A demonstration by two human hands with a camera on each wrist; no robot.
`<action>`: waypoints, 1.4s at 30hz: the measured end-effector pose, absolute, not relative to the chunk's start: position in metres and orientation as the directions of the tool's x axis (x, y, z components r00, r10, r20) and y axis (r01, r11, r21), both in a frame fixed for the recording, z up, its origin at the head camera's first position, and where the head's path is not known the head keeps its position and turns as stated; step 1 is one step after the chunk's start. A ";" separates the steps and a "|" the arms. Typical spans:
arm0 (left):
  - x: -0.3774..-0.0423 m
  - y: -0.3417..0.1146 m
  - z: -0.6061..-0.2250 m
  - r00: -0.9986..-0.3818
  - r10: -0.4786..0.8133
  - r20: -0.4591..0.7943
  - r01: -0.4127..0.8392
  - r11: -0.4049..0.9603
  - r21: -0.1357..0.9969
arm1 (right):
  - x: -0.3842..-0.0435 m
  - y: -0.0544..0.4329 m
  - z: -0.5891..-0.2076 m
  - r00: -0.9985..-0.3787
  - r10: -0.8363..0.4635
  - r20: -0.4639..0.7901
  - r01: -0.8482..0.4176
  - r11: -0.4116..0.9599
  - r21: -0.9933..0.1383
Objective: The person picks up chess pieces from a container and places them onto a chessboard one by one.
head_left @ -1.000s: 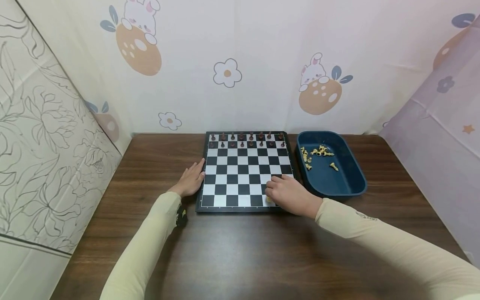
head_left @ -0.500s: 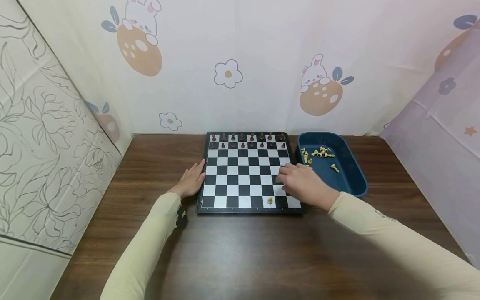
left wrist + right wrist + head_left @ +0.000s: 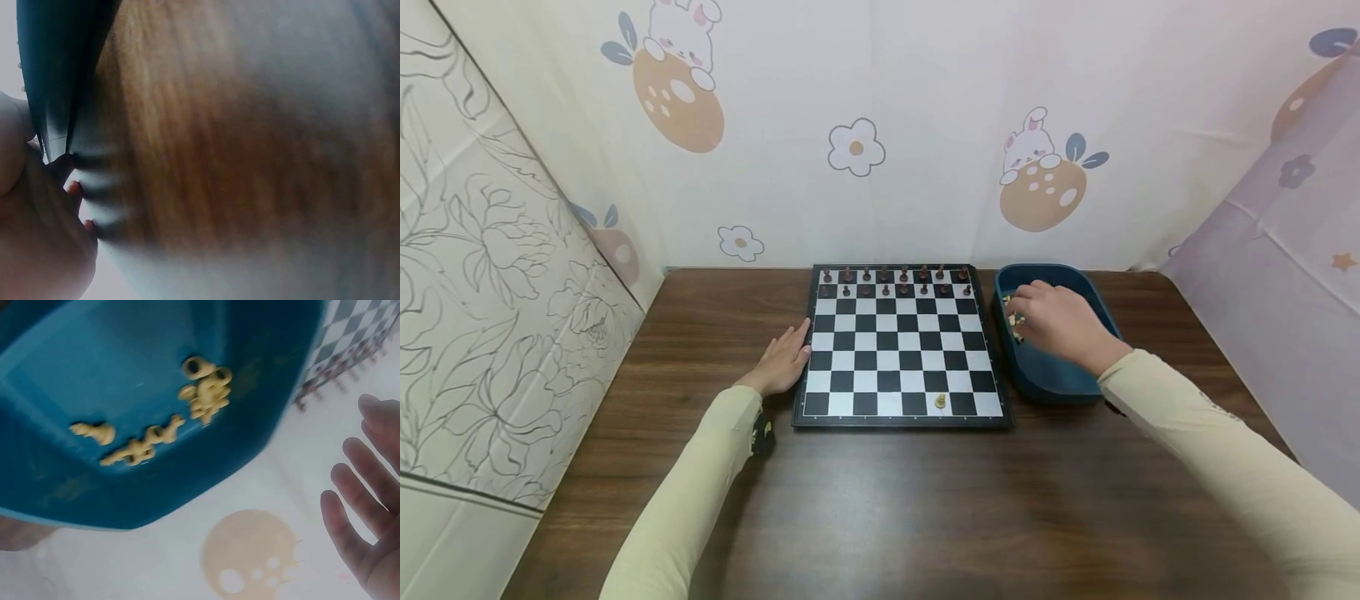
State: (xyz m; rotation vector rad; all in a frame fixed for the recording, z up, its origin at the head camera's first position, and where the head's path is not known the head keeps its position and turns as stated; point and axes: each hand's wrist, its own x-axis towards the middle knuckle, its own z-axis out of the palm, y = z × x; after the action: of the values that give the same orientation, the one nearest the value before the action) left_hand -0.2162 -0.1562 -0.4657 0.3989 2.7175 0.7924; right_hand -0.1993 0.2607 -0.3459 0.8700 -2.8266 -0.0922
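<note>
Pinching one of the yellow pieces (image 3: 208, 397) by its narrow neck is probably your best bet. They look like light little plastic things, stiff and kinda smooth, so I'd guess they roll before they break; a soft squeeze between thumb and finger should do. They're in a couple of loose clusters inside the blue tray (image 3: 1052, 377), below the fingers of your right hand (image 3: 1060, 323), mostly tipped on their sides. That hand hangs over the tray palm down, fingers a bit bent and slightly apart, with nothing in them that I can see. Can't tell if a fingertip touches a piece. Your left hand (image 3: 780, 360) lies on the tabletop (image 3: 850, 500) with its fingers fairly straight, a fingertip and the thumb up against the chessboard (image 3: 867, 360), gripping nothing. One lone yellow piece (image 3: 940, 402) sits on the board, nearer you than your right fingers and off to their left. The dark red pieces (image 3: 885, 290) are in two rows, left of those same fingers and a little farther away.
</note>
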 end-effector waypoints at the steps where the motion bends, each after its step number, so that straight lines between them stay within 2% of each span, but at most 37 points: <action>1: -0.216 -0.156 -0.465 -0.923 0.336 -0.189 0.182 0.812 0.554 | -0.203 0.264 -0.346 -0.825 -0.544 0.150 -0.536 0.839 0.097; 7: -0.217 -0.158 -0.464 -0.923 0.337 -0.187 0.186 0.814 0.550 | -0.218 0.279 -0.350 -0.882 -0.465 0.076 -0.464 0.885 0.035; 18: -0.215 -0.158 -0.464 -0.926 0.331 -0.181 0.185 0.816 0.548 | -0.255 0.295 -0.372 -0.905 -0.417 -0.079 -0.418 0.908 -0.005; 24: -0.214 -0.159 -0.461 -0.923 0.337 -0.184 0.188 0.816 0.547 | -0.268 0.296 -0.384 -0.921 -0.351 -0.170 -0.350 0.936 -0.035; 36: -0.213 -0.156 -0.461 -0.923 0.347 -0.165 0.205 0.808 0.552 | -0.280 0.298 -0.400 -0.941 -0.249 -0.230 -0.243 0.968 -0.058; 42: -0.214 -0.155 -0.462 -0.925 0.332 -0.184 0.184 0.817 0.547 | -0.278 0.299 -0.399 -0.941 -0.256 -0.223 -0.245 0.966 -0.079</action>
State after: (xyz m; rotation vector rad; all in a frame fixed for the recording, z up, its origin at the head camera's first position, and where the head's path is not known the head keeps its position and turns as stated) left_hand -0.2139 -0.1550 -0.4621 0.3964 2.7299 0.7812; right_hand -0.2783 0.2990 -0.3991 0.4322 -3.3458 0.0857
